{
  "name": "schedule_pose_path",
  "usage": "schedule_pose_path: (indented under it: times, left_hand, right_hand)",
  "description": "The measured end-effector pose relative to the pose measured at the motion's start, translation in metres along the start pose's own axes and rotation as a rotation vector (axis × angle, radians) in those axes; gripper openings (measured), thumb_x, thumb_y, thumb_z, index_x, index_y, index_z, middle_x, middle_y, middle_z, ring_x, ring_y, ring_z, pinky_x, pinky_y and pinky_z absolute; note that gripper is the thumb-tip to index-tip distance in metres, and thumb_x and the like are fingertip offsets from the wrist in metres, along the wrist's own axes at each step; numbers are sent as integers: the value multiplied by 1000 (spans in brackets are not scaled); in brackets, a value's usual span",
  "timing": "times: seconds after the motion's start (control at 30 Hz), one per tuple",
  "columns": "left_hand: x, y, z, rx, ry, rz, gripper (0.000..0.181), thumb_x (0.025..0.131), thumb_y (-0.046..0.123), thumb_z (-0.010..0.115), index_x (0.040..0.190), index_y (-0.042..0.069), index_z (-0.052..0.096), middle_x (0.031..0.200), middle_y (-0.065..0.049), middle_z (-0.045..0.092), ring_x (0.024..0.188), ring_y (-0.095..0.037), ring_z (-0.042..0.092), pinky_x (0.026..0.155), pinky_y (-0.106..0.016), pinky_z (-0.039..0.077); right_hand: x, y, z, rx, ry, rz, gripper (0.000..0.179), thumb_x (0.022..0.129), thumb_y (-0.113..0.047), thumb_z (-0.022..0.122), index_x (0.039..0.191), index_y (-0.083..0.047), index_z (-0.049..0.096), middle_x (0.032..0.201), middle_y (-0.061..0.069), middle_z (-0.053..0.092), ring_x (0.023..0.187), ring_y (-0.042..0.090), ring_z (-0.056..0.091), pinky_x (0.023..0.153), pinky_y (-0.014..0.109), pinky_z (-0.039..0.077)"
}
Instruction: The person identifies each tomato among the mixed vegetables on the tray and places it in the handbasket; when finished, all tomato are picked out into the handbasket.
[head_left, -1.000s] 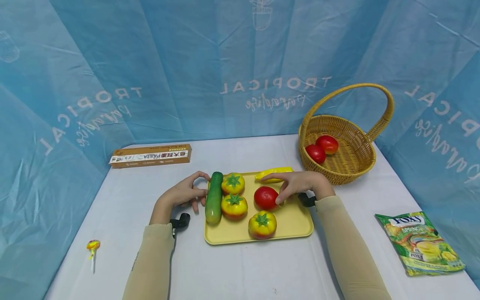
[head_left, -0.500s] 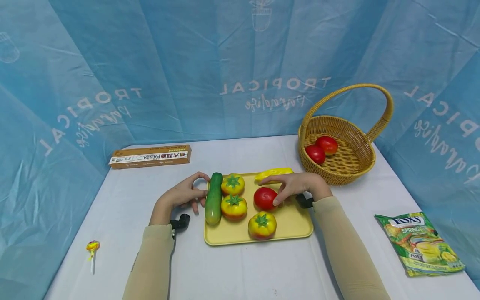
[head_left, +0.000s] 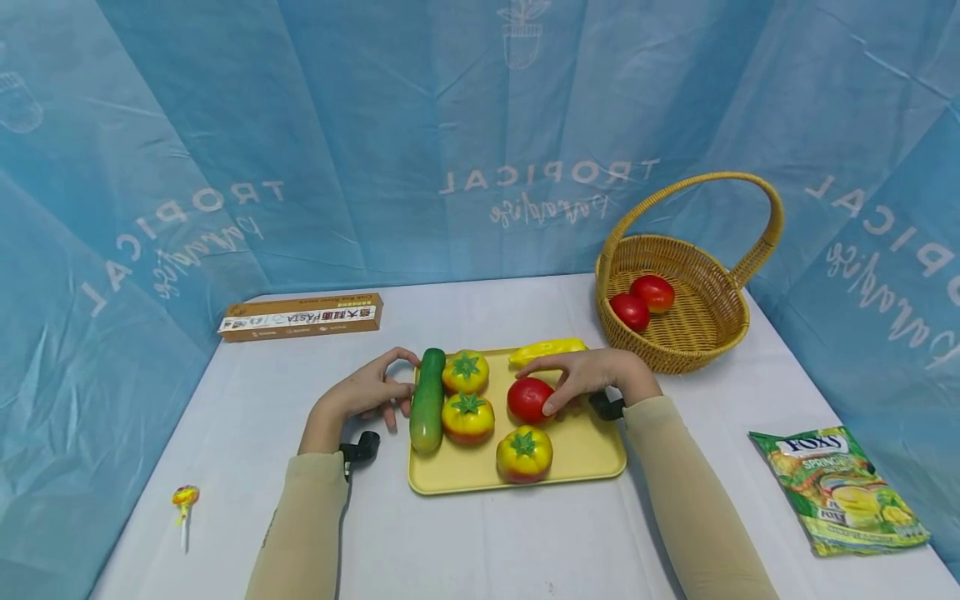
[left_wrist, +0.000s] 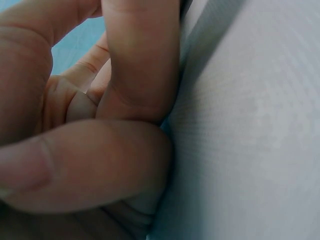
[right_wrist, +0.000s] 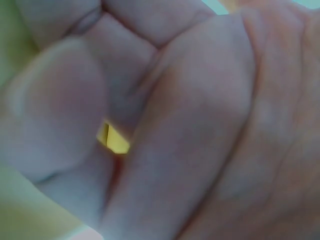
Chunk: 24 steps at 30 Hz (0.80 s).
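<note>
In the head view a pale yellow tray (head_left: 585, 458) holds a cucumber (head_left: 428, 404), a yellow banana-like fruit (head_left: 546, 351), a smooth red round fruit (head_left: 528, 400) and several yellow-red fruits with green leafy tops, such as the front one (head_left: 524, 455). My right hand (head_left: 592, 375) has its thumb on the red fruit's right side and its index finger bent over the far side; its other fingers are mostly hidden. My left hand (head_left: 367, 390) rests at the tray's left edge beside the cucumber, fingers loosely bent. Its wrist view shows bent fingers (left_wrist: 142, 55) against the white cloth, holding nothing.
A wicker basket (head_left: 693, 362) with a tall handle stands at the back right, two red fruits (head_left: 641, 302) inside. A pasta box (head_left: 300, 317) lies at the back left, a lollipop (head_left: 184, 508) at the front left and a green Foxs bag (head_left: 840, 492) at the right.
My right hand has shifted slightly left, its thumb and index finger coming further around the red fruit, which has moved a little left. The left hand stays in place.
</note>
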<state>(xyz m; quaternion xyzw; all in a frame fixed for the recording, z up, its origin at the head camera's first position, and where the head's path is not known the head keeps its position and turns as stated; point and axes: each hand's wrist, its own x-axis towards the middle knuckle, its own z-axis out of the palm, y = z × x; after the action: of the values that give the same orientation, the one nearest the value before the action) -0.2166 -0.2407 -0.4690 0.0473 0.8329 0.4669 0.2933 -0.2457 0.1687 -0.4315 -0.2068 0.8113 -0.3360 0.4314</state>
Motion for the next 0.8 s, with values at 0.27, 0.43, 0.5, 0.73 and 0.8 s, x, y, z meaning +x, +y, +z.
schedule_pose_path:
  times: [0.27,0.43,0.5,0.73,0.8]
  left_hand:
    - [2,-2,0,-1,3,-7,50,100,27,66,145,27,43,80,-8,78,52,-20,70,45,-24,33]
    - [2,-3,0,2,3,-7,50,100,27,66,145,27,43,81,-8,78,52,-21,70,45,-24,33]
    - [2,-3,0,0,1,-6,50,100,27,65,145,27,42,81,-8,78,52,-21,70,45,-24,33]
    - [3,-3,-1,-5,-10,3,50,101,26,65,145,26,42,80,-8,78,52,-21,70,44,-24,32]
    - [3,-3,-1,-6,-12,3,50,101,26,65,145,26,42,80,-8,78,52,-21,70,44,-24,32]
  right_hand:
    - [0,0,2,41,-2,9,65,85,-44,87,144,-42,59,138,8,60,90,24,69,84,34,58]
    - [0,1,1,38,2,-6,66,86,-43,86,146,-39,58,137,9,61,87,24,69,83,34,58]
    - [0,2,1,44,5,-12,66,86,-43,85,146,-38,58,138,10,60,86,25,70,83,35,58]
    - [-8,2,-5,100,33,-51,63,89,-39,84,146,-36,57,139,9,60,89,28,69,84,37,58]
    - [-11,1,-8,103,39,-64,63,90,-39,83,146,-35,56,132,10,64,89,29,68,83,37,57]
